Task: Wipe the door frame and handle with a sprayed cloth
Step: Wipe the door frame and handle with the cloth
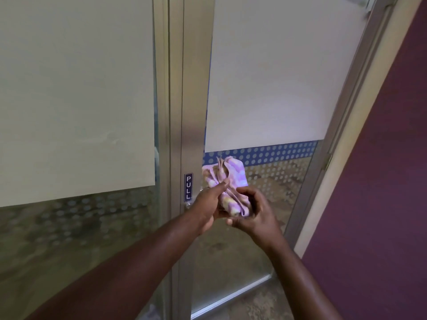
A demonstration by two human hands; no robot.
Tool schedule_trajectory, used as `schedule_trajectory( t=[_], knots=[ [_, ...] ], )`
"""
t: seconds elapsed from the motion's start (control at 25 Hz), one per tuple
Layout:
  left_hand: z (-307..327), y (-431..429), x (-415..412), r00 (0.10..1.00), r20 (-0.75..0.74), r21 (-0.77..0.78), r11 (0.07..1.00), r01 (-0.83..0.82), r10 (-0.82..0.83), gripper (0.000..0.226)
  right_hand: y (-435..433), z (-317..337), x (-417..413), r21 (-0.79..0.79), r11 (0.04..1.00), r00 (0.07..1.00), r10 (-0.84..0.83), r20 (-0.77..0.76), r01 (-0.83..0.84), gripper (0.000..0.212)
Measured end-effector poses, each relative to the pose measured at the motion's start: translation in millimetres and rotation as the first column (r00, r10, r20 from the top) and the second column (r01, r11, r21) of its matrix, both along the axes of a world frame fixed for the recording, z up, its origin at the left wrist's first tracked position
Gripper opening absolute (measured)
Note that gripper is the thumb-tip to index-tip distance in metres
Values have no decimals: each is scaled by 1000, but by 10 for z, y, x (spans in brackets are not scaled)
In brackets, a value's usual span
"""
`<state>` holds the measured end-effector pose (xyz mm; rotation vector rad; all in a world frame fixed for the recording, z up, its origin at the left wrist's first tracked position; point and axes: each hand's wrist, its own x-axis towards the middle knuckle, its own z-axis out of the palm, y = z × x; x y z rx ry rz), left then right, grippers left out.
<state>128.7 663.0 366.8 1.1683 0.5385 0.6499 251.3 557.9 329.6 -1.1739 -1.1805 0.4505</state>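
A bunched pink and lilac cloth [227,181] is held in front of the glass door, just right of the aluminium door frame [194,100]. My left hand [209,204] pinches the cloth's middle folds with thumb and fingers. My right hand [253,213] cups the cloth's lower end from the right. A blue PULL sign [188,187] is stuck on the frame beside my left hand. Of the door handle [188,205] only a small metal part shows below the sign; the rest is hidden behind my left hand.
Frosted panels cover the glass door [277,77] and the fixed glass pane [76,88] on the left. A blue dotted band [277,153] crosses the door. A purple wall [381,181] stands close on the right, with a hinge [327,161] on the jamb.
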Motion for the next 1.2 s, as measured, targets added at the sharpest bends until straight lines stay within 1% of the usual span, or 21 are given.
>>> schedule_trajectory(
  t=[0.04,0.08,0.12,0.2,0.24,0.32,0.4,0.44,0.48,0.52,0.56,0.6,0.64,0.68,0.8,0.88,0.92,1.0,1.08,1.12,1.2],
  knots=[
    [-1,-19,6,1000,-16,44,999,8,-7,44,-28,27,16,-44,999,1000,23,-18,-23,76],
    [-3,-44,9,999,-38,94,995,27,-24,45,-45,67,21,-78,997,1000,-13,-8,13,82],
    [3,-83,18,998,-57,133,990,43,-36,45,-58,118,13,-105,989,994,-96,49,101,85],
    [33,-173,50,997,-57,144,988,63,-55,46,-91,225,-25,-118,956,945,-239,223,269,89],
    [59,-215,62,997,-46,129,989,73,-67,48,-114,260,-38,-106,942,917,-277,287,318,87],
    [104,-286,57,995,-6,94,991,96,-96,53,-181,303,-29,-72,936,875,-293,386,345,73],
    [124,-374,50,990,65,75,990,119,-124,46,-318,310,-15,-57,957,873,-234,429,285,57],
    [126,-417,61,990,96,61,994,94,-100,39,-403,314,-26,-54,976,918,-181,353,213,48],
    [134,-458,77,991,118,27,998,55,-58,33,-487,320,-34,-30,985,960,-158,230,170,38],
    [150,-501,90,993,120,-26,999,22,-19,31,-570,334,-30,16,982,977,-187,107,186,27],
    [158,-542,95,994,111,-72,997,9,-1,28,-649,339,-12,62,963,965,-261,1,261,16],
    [162,-585,94,995,101,-101,995,13,-3,27,-727,341,19,75,928,931,-360,-68,364,12],
    [169,-648,86,995,93,-111,993,33,-22,26,-818,345,61,52,900,898,-426,-108,433,15],
    [178,-717,65,994,92,-114,992,63,-52,28,-911,349,93,12,897,889,-436,-143,442,20],
    [167,-953,13,975,113,-85,976,199,-189,30,-1201,377,67,-23,956,901,-283,-330,292,47],
    [189,-1105,-32,978,78,-20,980,196,-194,33,-1416,386,18,43,954,908,-267,-323,296,56],
    [198,-1164,-52,988,42,36,988,147,-149,42,-1518,383,-8,75,947,915,-279,-290,312,58],
    [215,-1284,-108,999,-37,169,985,22,-16,80,-1723,369,-73,105,939,925,-297,-239,328,58],
    [239,-1460,-197,998,-41,309,950,-38,54,108,-1929,341,-155,112,936,927,-304,-220,334,55],
    [235,-1551,-230,999,-14,362,932,-33,41,110,-2022,319,-188,119,931,925,-315,-212,345,53],
    [225,-1730,-290,998,47,414,910,7,-30,99,-2210,289,-259,123,914,909,-355,-216,386,47]
  ],
)
